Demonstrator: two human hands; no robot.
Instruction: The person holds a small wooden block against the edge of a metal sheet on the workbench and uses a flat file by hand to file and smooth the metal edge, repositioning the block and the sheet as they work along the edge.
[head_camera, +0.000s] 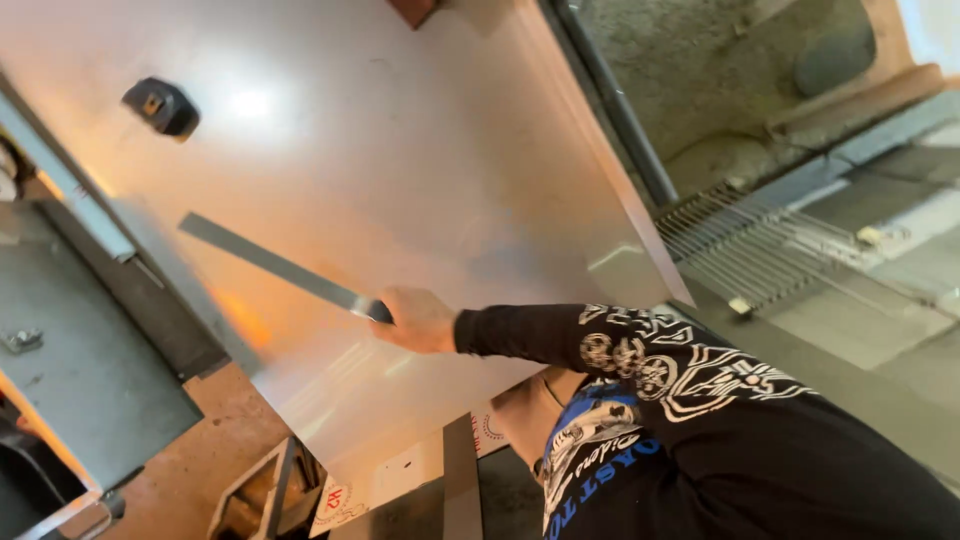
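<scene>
Head view, my right hand (418, 320) clamped on a flat steel ruler (280, 267), laid across a shiny metal sheet (400, 150) (tape measure (162, 107) resting farther up), other hand unseen.

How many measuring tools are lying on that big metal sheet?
2. A long flat steel ruler lies slanting across the metal sheet, one end under the person's right hand. A black tape measure sits near the sheet's upper left. The left hand is out of view.
</scene>
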